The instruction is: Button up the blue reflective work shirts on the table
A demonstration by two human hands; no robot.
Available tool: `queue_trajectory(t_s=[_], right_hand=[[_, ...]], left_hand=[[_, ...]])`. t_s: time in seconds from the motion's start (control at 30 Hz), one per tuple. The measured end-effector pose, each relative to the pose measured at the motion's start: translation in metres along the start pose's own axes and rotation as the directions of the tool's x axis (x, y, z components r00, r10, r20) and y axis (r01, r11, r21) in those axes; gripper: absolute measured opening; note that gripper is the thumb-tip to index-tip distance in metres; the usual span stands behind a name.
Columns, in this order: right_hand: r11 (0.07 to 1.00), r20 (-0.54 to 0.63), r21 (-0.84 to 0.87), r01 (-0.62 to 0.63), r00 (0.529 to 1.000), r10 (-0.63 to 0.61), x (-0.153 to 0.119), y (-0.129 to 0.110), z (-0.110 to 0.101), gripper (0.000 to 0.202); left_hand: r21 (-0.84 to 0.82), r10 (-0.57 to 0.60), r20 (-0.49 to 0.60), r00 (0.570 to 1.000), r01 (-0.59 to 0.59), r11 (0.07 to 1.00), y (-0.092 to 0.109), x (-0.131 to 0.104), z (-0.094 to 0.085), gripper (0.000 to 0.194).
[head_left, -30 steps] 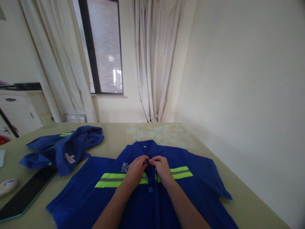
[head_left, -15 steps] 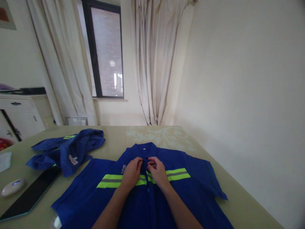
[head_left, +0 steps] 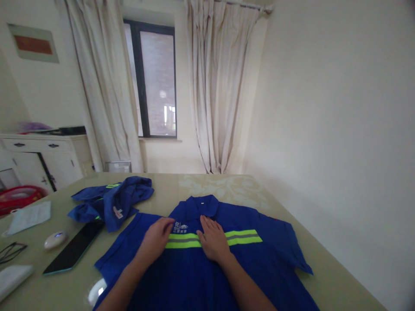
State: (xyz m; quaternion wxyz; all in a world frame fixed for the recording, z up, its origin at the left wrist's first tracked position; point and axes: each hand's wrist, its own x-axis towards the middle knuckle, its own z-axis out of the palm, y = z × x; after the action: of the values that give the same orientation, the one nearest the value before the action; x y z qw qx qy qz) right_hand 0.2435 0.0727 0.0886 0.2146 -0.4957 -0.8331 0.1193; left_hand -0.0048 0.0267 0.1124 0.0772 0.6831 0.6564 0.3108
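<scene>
A blue short-sleeved work shirt (head_left: 259, 259) lies spread out, collar away from me, with a yellow-green and grey reflective band across its chest. My right hand (head_left: 214, 239) rests on the front placket just below the collar, fingers stretched out. To its left, my left hand (head_left: 157, 237) is over the chest beside the white printed logo (head_left: 180, 227); its fingers are loosely bent with no cloth visibly held. The buttons under the placket are hidden.
A second blue garment (head_left: 113, 203) lies crumpled at the back left of the table (head_left: 165, 190). Nearer are a dark flat phone-like slab (head_left: 74, 248), a white oval device (head_left: 55, 240), glasses (head_left: 12, 252) and a pale face mask (head_left: 30, 217). The wall (head_left: 340, 151) borders the right side.
Both hands were pinching at the placket below the collar. My left hand has moved left, uncovering the logo; my right hand has flattened onto the placket. The view has turned left.
</scene>
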Motion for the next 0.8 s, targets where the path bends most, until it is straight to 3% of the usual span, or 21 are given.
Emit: queue_trajectory(t_s=[0.03,0.1,0.17,0.23,0.3,0.4,0.43,0.5,0.53,0.57,0.6,0.63,0.67,0.73,0.77,0.8], right_hand=[[1.0,-0.001,-0.004,-0.007,1.0,0.007,0.003,0.001,0.0,0.057],[1.0,-0.002,-0.009,-0.02,1.0,0.02,0.012,0.002,-0.001,0.058],[1.0,0.003,-0.008,-0.028,1.0,0.028,0.021,0.002,-0.003,0.058],[1.0,0.011,-0.002,-0.025,1.0,0.025,0.03,0.002,-0.004,0.058],[1.0,0.016,0.007,-0.015,1.0,0.015,0.036,0.003,-0.004,0.057],[1.0,0.012,0.012,-0.007,1.0,0.007,0.04,0.005,-0.004,0.057],[1.0,0.01,0.01,-0.005,1.0,0.005,0.041,0.006,-0.003,0.057],[1.0,0.002,0.006,-0.001,1.0,0.001,0.041,0.008,-0.002,0.057],[1.0,-0.004,0.005,-0.001,1.0,0.001,0.041,0.008,-0.001,0.057],[1.0,-0.011,0.004,-0.004,1.0,0.004,0.042,0.008,0.0,0.058],[1.0,-0.016,0.002,-0.008,1.0,0.008,0.042,0.009,0.0,0.058],[1.0,-0.02,0.0,-0.013,1.0,0.013,0.043,0.009,0.0,0.058],[1.0,-0.022,-0.002,-0.018,1.0,0.018,0.044,0.009,0.0,0.058],[1.0,-0.021,-0.008,-0.024,0.999,0.024,0.047,0.01,0.0,0.058],[1.0,-0.018,-0.011,-0.026,1.0,0.025,0.048,0.01,-0.001,0.057],[1.0,-0.013,-0.015,-0.025,1.0,0.025,0.048,0.011,-0.001,0.057]], left_hand=[[0.104,-0.087,-0.086,0.992,0.096,0.99,-0.02,-0.012,-0.015,0.039],[0.313,-0.248,-0.259,0.934,0.324,0.893,-0.058,-0.038,-0.039,0.048],[0.413,-0.339,-0.318,0.885,0.452,0.791,-0.085,-0.059,-0.05,0.058],[0.377,-0.409,-0.298,0.863,0.5,0.78,-0.097,-0.068,-0.05,0.058],[0.237,-0.435,-0.22,0.873,0.481,0.844,-0.096,-0.064,-0.049,0.045],[-0.161,-0.454,-0.149,0.878,0.432,0.888,-0.084,-0.043,-0.053,0.03],[-0.333,-0.498,-0.159,0.853,0.428,0.84,-0.078,-0.036,-0.057,0.032],[-0.635,-0.643,-0.179,0.745,0.412,0.653,-0.066,-0.025,-0.067,0.04],[-0.734,-0.693,-0.193,0.695,0.366,0.572,-0.058,-0.021,-0.071,0.043],[-0.796,-0.704,-0.221,0.674,0.293,0.53,-0.049,-0.018,-0.075,0.046],[-0.823,-0.677,-0.256,0.689,0.212,0.527,-0.038,-0.016,-0.078,0.048],[-0.823,-0.612,-0.28,0.74,0.142,0.549,-0.026,-0.016,-0.081,0.05],[-0.812,-0.508,-0.27,0.818,0.09,0.577,-0.014,-0.016,-0.082,0.052],[-0.786,-0.251,-0.093,0.964,0.083,0.612,0.01,-0.016,-0.082,0.056],[-0.769,-0.128,0.048,0.991,0.118,0.629,0.019,-0.015,-0.081,0.057],[-0.745,-0.031,0.175,0.984,0.153,0.649,0.025,-0.014,-0.078,0.056]])
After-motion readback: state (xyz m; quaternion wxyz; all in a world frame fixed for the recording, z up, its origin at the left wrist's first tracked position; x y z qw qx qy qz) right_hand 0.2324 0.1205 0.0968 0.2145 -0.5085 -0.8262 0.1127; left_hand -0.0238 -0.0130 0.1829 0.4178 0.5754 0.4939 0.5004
